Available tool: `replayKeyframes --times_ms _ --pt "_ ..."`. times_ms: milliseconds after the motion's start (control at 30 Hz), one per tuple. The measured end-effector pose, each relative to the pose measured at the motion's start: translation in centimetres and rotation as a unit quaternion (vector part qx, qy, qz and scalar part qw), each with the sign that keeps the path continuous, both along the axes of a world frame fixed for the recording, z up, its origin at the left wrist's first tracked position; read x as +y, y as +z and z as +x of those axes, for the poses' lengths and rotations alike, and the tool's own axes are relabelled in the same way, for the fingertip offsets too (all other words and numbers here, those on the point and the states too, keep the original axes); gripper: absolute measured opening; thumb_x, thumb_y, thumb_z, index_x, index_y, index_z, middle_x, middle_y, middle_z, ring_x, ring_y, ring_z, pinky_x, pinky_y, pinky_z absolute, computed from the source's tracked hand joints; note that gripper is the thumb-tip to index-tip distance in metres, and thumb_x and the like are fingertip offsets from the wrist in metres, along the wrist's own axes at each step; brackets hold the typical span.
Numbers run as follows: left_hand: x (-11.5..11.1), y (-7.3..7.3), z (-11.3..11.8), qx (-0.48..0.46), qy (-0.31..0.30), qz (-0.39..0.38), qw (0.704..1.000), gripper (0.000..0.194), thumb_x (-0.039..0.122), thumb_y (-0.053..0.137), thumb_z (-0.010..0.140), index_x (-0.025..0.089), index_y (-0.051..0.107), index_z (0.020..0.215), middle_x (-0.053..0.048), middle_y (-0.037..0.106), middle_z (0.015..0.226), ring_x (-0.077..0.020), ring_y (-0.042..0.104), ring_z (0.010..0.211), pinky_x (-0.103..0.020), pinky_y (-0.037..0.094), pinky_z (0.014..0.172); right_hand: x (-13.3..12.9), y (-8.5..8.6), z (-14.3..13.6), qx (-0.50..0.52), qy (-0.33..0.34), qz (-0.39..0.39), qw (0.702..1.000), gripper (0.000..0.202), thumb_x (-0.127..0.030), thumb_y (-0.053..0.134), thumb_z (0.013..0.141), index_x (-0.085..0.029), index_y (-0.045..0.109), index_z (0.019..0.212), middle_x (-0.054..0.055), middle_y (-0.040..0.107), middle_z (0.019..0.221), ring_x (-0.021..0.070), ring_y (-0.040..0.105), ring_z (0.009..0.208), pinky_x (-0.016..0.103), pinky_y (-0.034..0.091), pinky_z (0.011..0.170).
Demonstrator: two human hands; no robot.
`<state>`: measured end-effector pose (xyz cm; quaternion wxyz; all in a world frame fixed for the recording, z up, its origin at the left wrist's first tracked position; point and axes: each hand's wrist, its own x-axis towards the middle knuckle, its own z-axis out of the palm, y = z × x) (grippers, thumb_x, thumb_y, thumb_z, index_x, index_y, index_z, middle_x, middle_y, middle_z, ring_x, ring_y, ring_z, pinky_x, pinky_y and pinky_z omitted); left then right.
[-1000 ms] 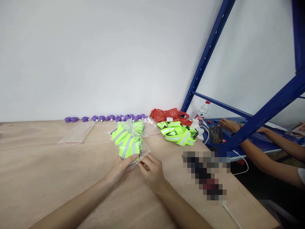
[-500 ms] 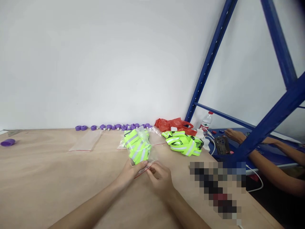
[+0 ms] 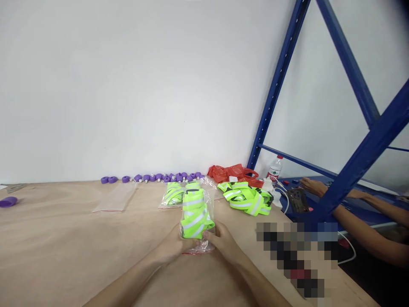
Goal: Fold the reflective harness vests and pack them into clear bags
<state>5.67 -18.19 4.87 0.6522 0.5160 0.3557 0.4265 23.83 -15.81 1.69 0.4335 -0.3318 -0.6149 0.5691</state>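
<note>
Item: clear zip bag [image 3: 198, 221] of hi-vis reflective bands [image 3: 194, 215], upright, long axis vertical, red-lined mouth downward, at our table's near centre; surface: tan bench [image 3: 64, 247], white wall [image 3: 128, 85], blue rack [image 3: 358, 170] to the right; our left hand [image 3: 172, 249] and right hand [image 3: 225, 243] pinch the bag's lower edge, forearms converging.
</note>
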Motion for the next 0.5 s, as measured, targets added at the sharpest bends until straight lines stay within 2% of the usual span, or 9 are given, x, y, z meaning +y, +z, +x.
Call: replayKeyframes --times_ms 133,233,300,400,433,500 --pt "-0.1 0.8 -0.7 0.026 -0.055 0.030 0.998 0.035 0.034 0.085 0.069 0.020 0.077 0.100 -0.008 0.076 0.092 -0.0296 0.070 0.090 -0.039 0.055 0.083 -0.4 -0.4 -0.1 -0.040 0.027 -0.016 0.999 0.043 -0.054 0.077 0.075 -0.016 0.074 0.093 0.006 0.075 0.087 0.0236 0.070 0.084 0.034 0.054 0.079" --pt "0.2 1.2 -1.4 0.069 -0.102 -0.003 0.992 0.029 0.040 0.081 0.075 0.017 0.079 0.093 -0.010 0.076 0.088 -0.0242 0.069 0.073 -0.032 0.055 0.067 -0.3 -1.2 -0.5 -0.032 0.010 -0.022 0.999 0.045 -0.059 0.074 0.075 -0.014 0.071 0.077 0.003 0.069 0.069 0.0159 0.062 0.061 0.027 0.050 0.059" --pt "0.4 1.3 -1.7 0.081 -0.109 -0.020 0.991 0.031 0.043 0.080 0.075 0.016 0.079 0.090 -0.011 0.077 0.087 -0.0215 0.068 0.067 -0.029 0.054 0.062 -0.1 -1.6 -0.8 -0.026 -0.014 -0.031 0.999 0.050 -0.064 0.073 0.073 -0.014 0.069 0.070 0.001 0.063 0.059 0.0122 0.053 0.049 0.024 0.043 0.047" --pt "0.5 1.2 -1.9 0.059 -0.112 -0.046 0.991 0.032 0.043 0.083 0.071 0.017 0.079 0.089 -0.010 0.077 0.088 -0.0239 0.072 0.078 -0.030 0.056 0.069 0.2 -1.9 -0.9 -0.026 -0.050 -0.033 0.998 0.053 -0.066 0.074 0.070 -0.015 0.064 0.061 -0.001 0.056 0.051 0.0108 0.047 0.043 0.023 0.039 0.041" --pt "0.4 1.2 -1.9 0.047 -0.098 -0.056 0.992 0.030 0.041 0.085 0.069 0.018 0.079 0.088 -0.010 0.078 0.087 -0.0256 0.073 0.083 -0.032 0.057 0.073 0.2 -1.9 -0.9 -0.026 -0.057 -0.033 0.998 0.054 -0.066 0.074 0.070 -0.015 0.062 0.058 -0.001 0.054 0.049 0.0107 0.046 0.042 0.023 0.038 0.040" --pt "0.1 1.0 -1.6 0.014 -0.004 -0.055 0.998 0.030 0.034 0.091 0.059 0.018 0.079 0.082 -0.009 0.077 0.080 -0.0302 0.074 0.083 -0.038 0.058 0.073 0.3 -1.8 -0.8 -0.025 -0.062 -0.033 0.997 0.054 -0.067 0.074 0.069 -0.016 0.060 0.055 -0.002 0.053 0.046 0.0106 0.045 0.040 0.024 0.038 0.039"
